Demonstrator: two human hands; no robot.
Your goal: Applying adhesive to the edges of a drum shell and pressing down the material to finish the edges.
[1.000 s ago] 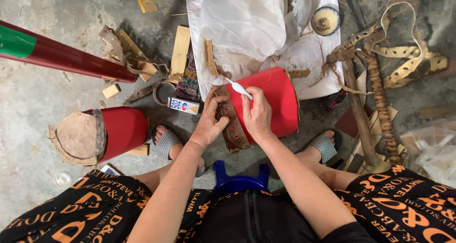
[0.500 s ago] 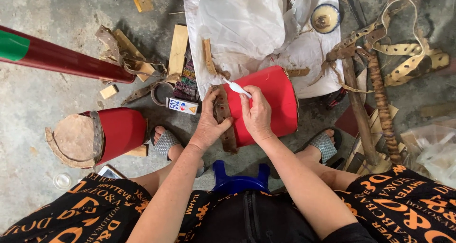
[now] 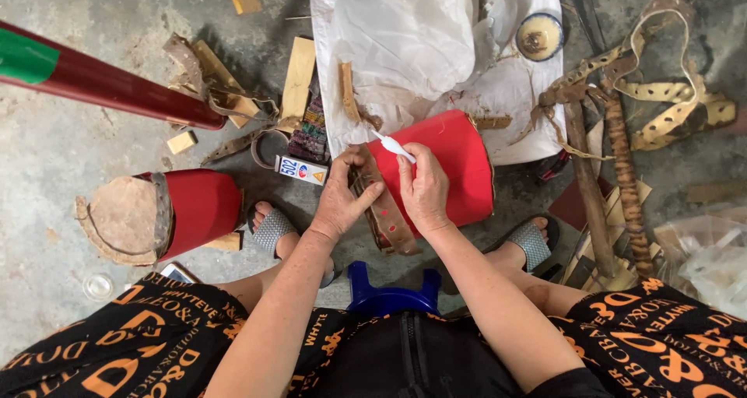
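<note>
Squeezing a small white glue tube [image 3: 393, 146] in the right hand [image 3: 424, 192], while the left hand [image 3: 340, 198] pins the brown strap [image 3: 387, 211] against the red drum [image 3: 455, 168], risks glue running onto fingers.

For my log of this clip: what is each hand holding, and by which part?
The right hand pinches a small white tube by its rear end. The left hand presses the brown hide strip near its upper end against the red drum.
</note>
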